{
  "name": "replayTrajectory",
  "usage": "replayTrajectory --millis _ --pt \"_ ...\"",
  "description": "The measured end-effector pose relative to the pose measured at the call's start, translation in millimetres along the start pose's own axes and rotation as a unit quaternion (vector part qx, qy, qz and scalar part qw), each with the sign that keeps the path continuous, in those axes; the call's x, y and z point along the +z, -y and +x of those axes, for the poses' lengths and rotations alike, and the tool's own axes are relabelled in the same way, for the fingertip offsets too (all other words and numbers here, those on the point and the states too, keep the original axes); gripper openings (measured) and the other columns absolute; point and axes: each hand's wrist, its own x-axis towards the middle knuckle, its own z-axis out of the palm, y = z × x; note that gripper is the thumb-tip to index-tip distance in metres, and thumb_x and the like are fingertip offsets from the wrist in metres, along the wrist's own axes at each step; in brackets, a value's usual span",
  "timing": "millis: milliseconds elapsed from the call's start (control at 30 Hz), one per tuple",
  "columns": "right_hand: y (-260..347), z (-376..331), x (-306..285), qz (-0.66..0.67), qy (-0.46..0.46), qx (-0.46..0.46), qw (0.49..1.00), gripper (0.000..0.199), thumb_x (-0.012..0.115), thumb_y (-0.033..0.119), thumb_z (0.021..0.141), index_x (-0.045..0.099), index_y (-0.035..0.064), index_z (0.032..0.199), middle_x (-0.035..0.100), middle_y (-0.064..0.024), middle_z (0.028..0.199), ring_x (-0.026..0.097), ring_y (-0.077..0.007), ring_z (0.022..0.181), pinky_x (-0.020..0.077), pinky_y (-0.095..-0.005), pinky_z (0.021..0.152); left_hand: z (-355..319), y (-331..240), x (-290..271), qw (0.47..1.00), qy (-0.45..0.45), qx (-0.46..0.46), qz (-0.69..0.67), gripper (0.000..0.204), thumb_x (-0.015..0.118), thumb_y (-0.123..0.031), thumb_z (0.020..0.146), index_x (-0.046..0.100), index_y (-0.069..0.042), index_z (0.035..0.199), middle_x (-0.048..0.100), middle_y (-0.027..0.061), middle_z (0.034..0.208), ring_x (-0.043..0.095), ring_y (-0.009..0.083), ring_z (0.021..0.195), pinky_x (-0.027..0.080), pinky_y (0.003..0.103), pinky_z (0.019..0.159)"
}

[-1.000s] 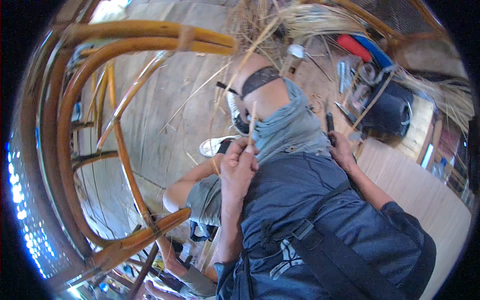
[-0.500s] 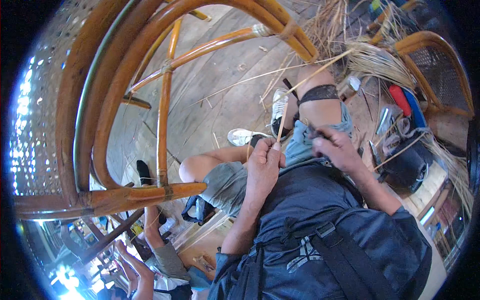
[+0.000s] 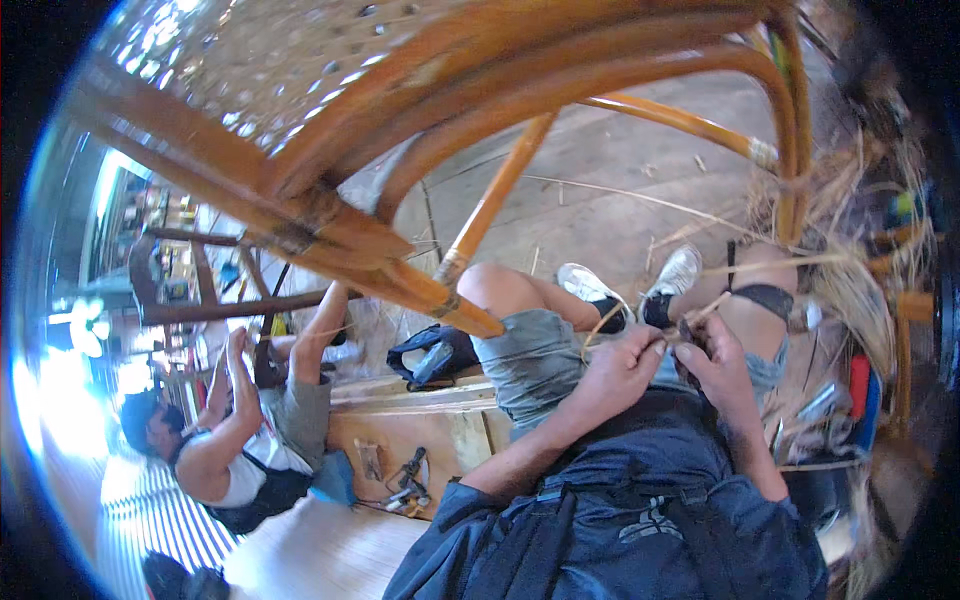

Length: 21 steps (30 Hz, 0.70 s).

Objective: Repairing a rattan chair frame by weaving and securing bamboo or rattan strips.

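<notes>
Pinching a thin pale cane strand (image 3: 640, 318), the fingers (image 3: 650, 346) of the left hand (image 3: 618, 372) are curled tight around it just above the person's lap. The right hand (image 3: 722, 372) sits just beside the left, at its 3 o'clock, with its fingers (image 3: 694, 345) clenched on the same strand where it ends; the two hands nearly touch at the thumbs. From the grip the strand loops toward 10 o'clock, over the grey shorts (image 3: 535, 355), and another pale length runs off toward 2 o'clock across the right knee (image 3: 765, 300), which wears a dark strap. Both forearms come up from a dark blue jacket (image 3: 640, 510) at 6 o'clock. Beyond the hands, at 12 o'clock, two white sneakers (image 3: 590, 285) rest on the grey floor (image 3: 600, 200), close together. A large rattan chair frame (image 3: 480, 90) arches overhead from 9 o'clock round to 1 o'clock, one of its rungs slanting down to end near the left thigh. Loose straw (image 3: 860, 270) is heaped at 3 o'clock, with a red and blue tool (image 3: 862, 392) below it. A black bag (image 3: 430, 355) lies at 9 o'clock of the hands, on a low wooden platform (image 3: 400, 440). Farther out at 8 o'clock another person (image 3: 240, 440) in a white shirt sits with both arms raised to a second chair frame (image 3: 215, 290).
</notes>
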Motion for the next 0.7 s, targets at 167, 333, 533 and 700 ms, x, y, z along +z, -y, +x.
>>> replayTrajectory --millis 167,333,533,700 --pt "7 -5 6 0.157 0.017 0.125 0.98 0.033 0.058 0.012 0.081 0.043 0.0018 0.109 0.051 -0.0025 0.083 0.048 -0.007 0.063 0.0398 -0.0201 0.051 -4 -10 -6 0.999 0.006 -0.032 0.002 0.013 0.05 -0.01 0.085 0.054 0.0 0.093 0.057 0.0123 0.072 0.053 0.0202 0.065 0.043 0.032 0.059" --pt "13 -16 3 0.191 -0.007 0.136 0.972 0.028 0.058 0.015 0.081 0.048 0.002 0.103 0.053 -0.0021 0.077 0.048 -0.0072 0.058 0.0383 -0.0191 0.047 -15 -10 -9 0.999 0.04 -0.015 -0.007 0.013 0.049 -0.011 0.086 0.053 0.001 0.091 0.055 0.0128 0.075 0.053 0.0204 0.069 0.043 0.032 0.064" --pt "4 -18 5 0.224 0.002 0.1 0.969 0.026 0.057 0.022 0.082 0.049 0.0027 0.099 0.049 -0.0025 0.069 0.044 -0.008 0.047 0.0343 -0.0186 0.041 -38 -19 -29 0.994 0.093 -0.065 0.003 0.016 0.048 -0.014 0.088 0.052 0.0 0.094 0.053 0.0103 0.073 0.052 0.0182 0.069 0.043 0.031 0.063" --pt "-36 -31 -110 0.064 -0.298 0.045 0.951 0.026 0.045 0.018 0.088 0.047 0.0045 0.111 0.049 -0.0006 0.07 0.041 -0.006 0.049 0.0349 -0.0178 0.043 -72 -3 -67 0.999 0.027 -0.043 0.02 0.018 0.047 -0.017 0.088 0.053 -0.001 0.096 0.05 0.0102 0.067 0.051 0.0169 0.065 0.041 0.03 0.06"
